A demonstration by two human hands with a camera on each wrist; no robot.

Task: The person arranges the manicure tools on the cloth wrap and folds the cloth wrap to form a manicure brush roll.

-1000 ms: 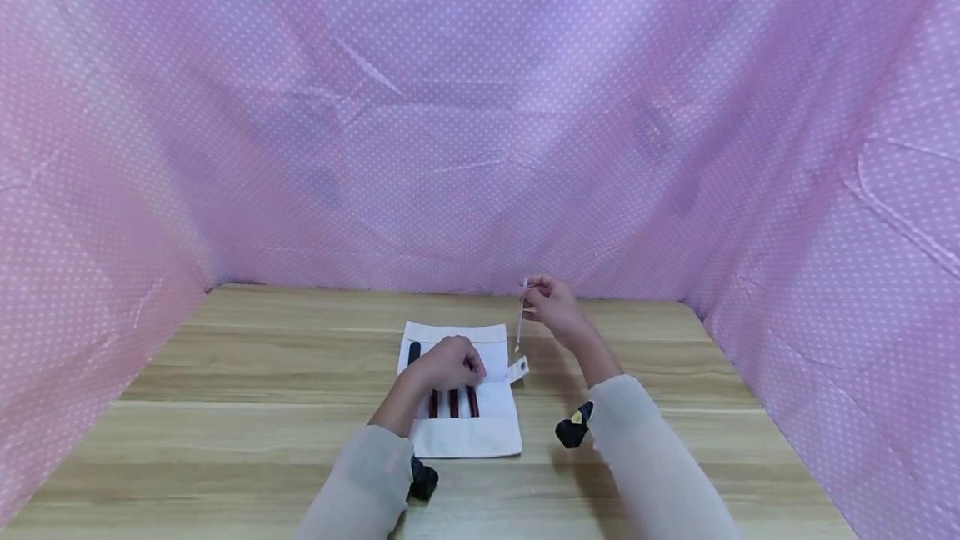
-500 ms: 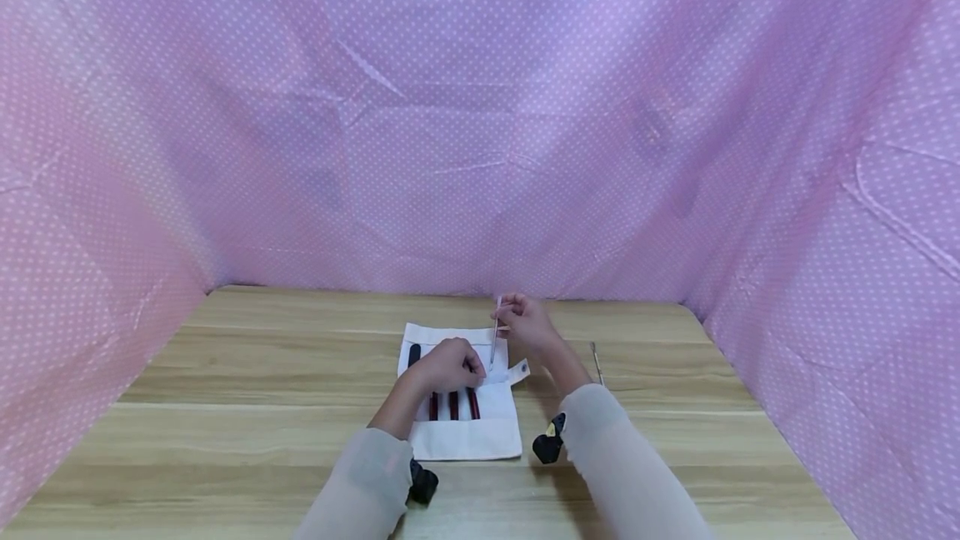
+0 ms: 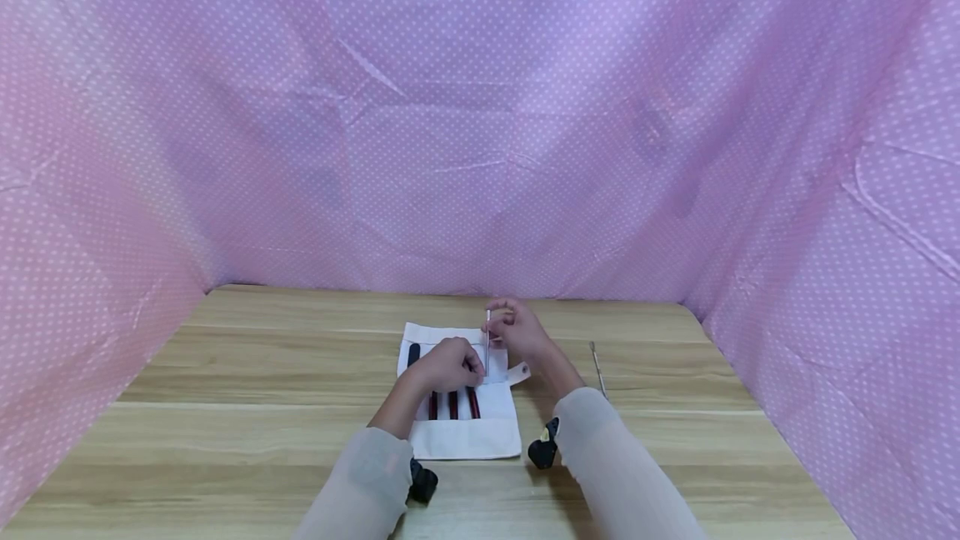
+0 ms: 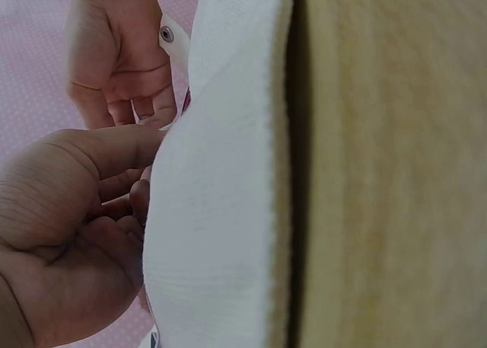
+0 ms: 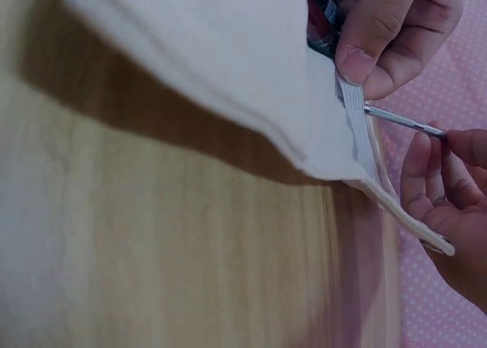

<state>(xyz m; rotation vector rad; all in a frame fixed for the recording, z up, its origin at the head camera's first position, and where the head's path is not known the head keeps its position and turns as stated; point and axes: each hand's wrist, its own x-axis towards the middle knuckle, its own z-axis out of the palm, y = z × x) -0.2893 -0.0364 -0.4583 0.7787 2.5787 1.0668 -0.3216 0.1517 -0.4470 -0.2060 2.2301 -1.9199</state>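
A white fabric tool roll [image 3: 467,438] lies unfolded on the wooden table. My left hand [image 3: 450,363] is over its middle and, in the right wrist view, pinches the white elastic band [image 5: 354,112] between thumb and finger. Beyond it, my right hand [image 3: 519,332] holds a thin silver metal rod [image 5: 403,120] with a knurled grip by its far end. The rod's near end is right at the elastic band. In the left wrist view the cloth hides the left fingertips.
Several dark red handles [image 3: 453,405] and a black-ended tool [image 3: 414,353] sit in the roll. Its snap tab [image 3: 519,372] sticks out on the right. Another thin metal tool [image 3: 597,367] lies on the table [image 3: 675,440] beside my right forearm. Pink dotted cloth [image 3: 480,148] surrounds the table.
My right hand has moved left and slightly down, bringing the metal rod over the roll to the elastic band. The tool lying at right has come into view. The left hand stays put.
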